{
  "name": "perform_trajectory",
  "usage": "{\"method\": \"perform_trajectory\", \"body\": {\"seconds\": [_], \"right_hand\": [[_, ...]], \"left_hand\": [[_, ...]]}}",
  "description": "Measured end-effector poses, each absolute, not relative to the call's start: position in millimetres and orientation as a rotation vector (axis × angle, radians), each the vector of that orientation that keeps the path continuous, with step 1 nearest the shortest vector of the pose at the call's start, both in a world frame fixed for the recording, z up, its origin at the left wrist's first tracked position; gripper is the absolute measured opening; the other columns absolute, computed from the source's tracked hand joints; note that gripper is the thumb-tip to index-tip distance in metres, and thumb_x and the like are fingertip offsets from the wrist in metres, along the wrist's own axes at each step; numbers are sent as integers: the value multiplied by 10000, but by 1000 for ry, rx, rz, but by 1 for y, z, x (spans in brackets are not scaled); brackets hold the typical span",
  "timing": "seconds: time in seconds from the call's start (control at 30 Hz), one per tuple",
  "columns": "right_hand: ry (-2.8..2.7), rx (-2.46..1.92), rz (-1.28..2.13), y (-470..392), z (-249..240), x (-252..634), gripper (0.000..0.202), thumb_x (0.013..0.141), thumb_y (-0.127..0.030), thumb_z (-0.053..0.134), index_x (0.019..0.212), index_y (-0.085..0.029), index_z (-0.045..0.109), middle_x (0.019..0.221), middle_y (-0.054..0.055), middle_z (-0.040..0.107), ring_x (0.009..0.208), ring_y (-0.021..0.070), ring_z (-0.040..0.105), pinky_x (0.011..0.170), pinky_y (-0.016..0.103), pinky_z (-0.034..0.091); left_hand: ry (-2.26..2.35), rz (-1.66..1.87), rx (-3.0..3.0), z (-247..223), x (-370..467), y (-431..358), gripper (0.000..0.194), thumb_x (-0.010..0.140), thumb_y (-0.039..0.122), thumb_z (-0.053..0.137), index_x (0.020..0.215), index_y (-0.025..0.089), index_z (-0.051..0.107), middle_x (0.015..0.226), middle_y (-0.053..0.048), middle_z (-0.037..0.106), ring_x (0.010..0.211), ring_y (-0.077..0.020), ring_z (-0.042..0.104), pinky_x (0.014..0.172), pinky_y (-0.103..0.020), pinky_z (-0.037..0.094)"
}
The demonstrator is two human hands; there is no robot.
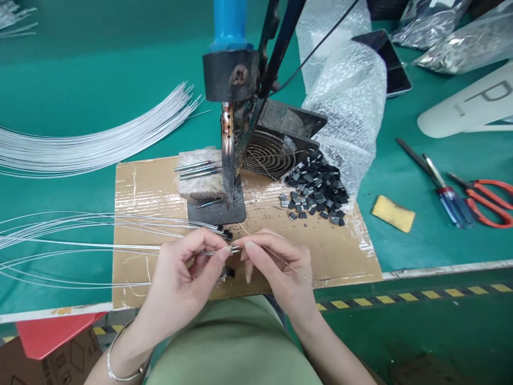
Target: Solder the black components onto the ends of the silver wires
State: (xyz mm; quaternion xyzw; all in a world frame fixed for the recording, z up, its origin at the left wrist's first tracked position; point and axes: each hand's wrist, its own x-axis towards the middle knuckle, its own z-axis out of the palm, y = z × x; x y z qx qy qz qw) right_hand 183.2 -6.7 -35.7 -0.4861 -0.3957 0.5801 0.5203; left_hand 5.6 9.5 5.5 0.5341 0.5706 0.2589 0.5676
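Observation:
Below the soldering iron tip (228,182), both hands meet over the cardboard (144,187). My left hand (192,267) pinches thin white wires (136,247) near their ends. Close against it, my right hand (278,262) has thumb and forefinger together at the small metallic wire ends (235,249). A thin solder strand (290,266) runs across my right hand. Just behind the fingers lie wires with black connectors (225,232). Many loose black connectors (316,187) are piled to the right. What exactly sits between the right fingertips is partly hidden.
The blue-handled iron (230,24) hangs on a stand before a fan (272,152). A block (200,176) holds short metallic pieces. A white wire bundle (100,147) lies left. A yellow sponge (393,213), screwdriver (451,198), scissors (489,200) and bubble wrap (348,101) are right.

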Motion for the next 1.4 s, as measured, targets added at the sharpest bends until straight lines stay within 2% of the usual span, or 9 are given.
{"method": "perform_trajectory", "body": {"seconds": [0.23, 0.4, 0.73, 1.03, 1.17, 1.4], "right_hand": [[-702, -1055, 1593, -9, -38, 177, 81, 903, -298, 816, 934, -266, 884, 719, 2, 722, 454, 78, 579, 439, 210, 519], [-603, -1059, 1643, -12, -42, 174, 69, 880, -298, 849, 935, -273, 882, 683, -12, 731, 439, 71, 569, 439, 200, 506], [-514, -1007, 1706, -13, -41, 171, 45, 889, -313, 858, 898, -272, 874, 609, -49, 684, 413, 31, 554, 413, 120, 481], [-466, -1005, 1820, -7, -34, 180, 96, 853, -325, 880, 834, -231, 868, 598, -41, 671, 412, 36, 553, 388, 126, 462], [-465, -1002, 1848, -2, -31, 183, 117, 817, -329, 897, 795, -219, 866, 571, -35, 668, 395, 46, 543, 372, 139, 457], [-443, -1018, 1886, 0, -29, 184, 137, 784, -334, 906, 769, -205, 863, 559, -26, 671, 387, 56, 543, 365, 150, 459]], "left_hand": [[1362, 624, 1242, 5, 7, 8, 205, 1015, 360, 646, 884, 211, 697, 699, 17, 604, 603, -123, 450, 538, -277, 309], [1382, 652, 1253, 3, 8, 6, 195, 1025, 359, 634, 901, 217, 684, 721, 11, 619, 627, -132, 492, 548, -276, 341], [1403, 682, 1351, 1, 8, 2, 182, 1028, 333, 623, 898, 219, 681, 724, 2, 649, 635, -139, 534, 544, -264, 368], [1402, 643, 1390, 6, 6, 5, 193, 1009, 318, 641, 855, 213, 689, 676, 19, 623, 563, -114, 459, 507, -254, 337], [1393, 625, 1422, 8, 5, 8, 198, 1000, 310, 651, 833, 213, 694, 674, 14, 636, 562, -118, 487, 494, -251, 342], [1392, 621, 1490, 10, 3, 9, 197, 996, 291, 649, 821, 217, 704, 636, 28, 627, 527, -108, 447, 477, -248, 320]]}}
